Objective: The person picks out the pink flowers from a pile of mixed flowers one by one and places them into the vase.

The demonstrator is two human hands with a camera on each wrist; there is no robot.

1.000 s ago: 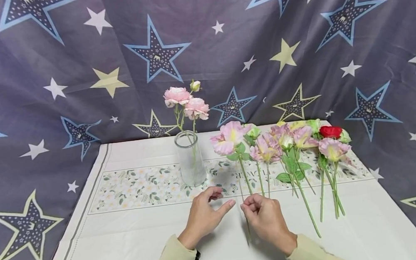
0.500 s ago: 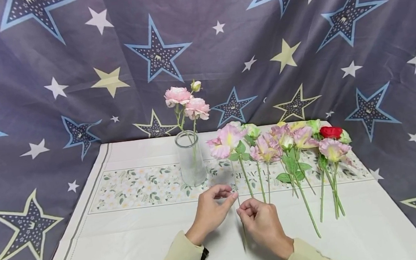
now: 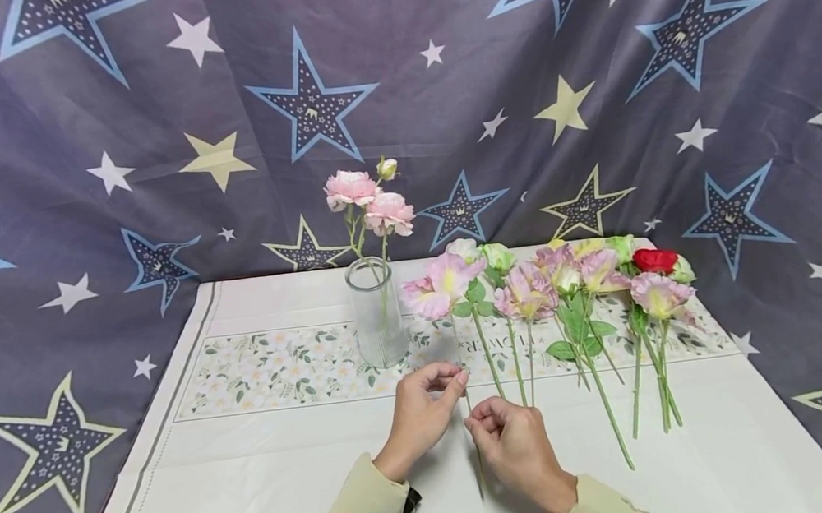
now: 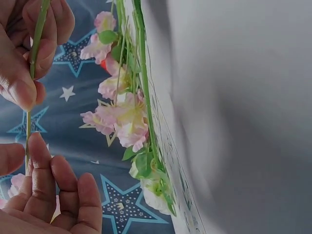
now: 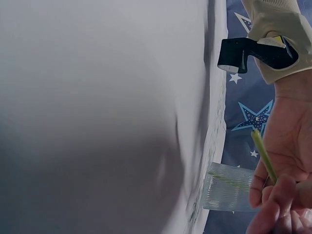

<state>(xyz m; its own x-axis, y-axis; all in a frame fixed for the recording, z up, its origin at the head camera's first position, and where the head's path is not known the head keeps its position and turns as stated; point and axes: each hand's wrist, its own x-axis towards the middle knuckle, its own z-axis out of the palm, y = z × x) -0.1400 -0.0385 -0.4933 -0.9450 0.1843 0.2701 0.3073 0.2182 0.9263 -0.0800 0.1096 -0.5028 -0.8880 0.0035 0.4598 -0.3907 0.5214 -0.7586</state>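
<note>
A pink-and-yellow flower (image 3: 435, 289) stands tilted over the cloth on its long thin stem (image 3: 479, 474). My right hand (image 3: 522, 450) pinches that stem between thumb and forefinger; in the left wrist view the right hand (image 4: 30, 58) is above my left hand (image 4: 61, 197). My left hand (image 3: 422, 412) has its thumb and forefinger around the stem just higher up, its other fingers loosely bent. The stem's lower end (image 5: 263, 155) sticks out past the fingers in the right wrist view. Behind my left hand, a ribbed glass vase (image 3: 380, 334) holds pink flowers (image 3: 388, 213).
Several flowers lie on the right side of the table, among them a red one (image 3: 654, 260), a green-white one (image 3: 498, 257) and a pale purple one (image 3: 660, 295). A floral printed strip (image 3: 266, 374) crosses the white cloth (image 3: 254, 478). A star-patterned curtain (image 3: 396, 101) hangs behind.
The held flower and its stem have moved left, showing more of a white bloom behind. My left hand has moved right to the stem, and my right hand slightly left.
</note>
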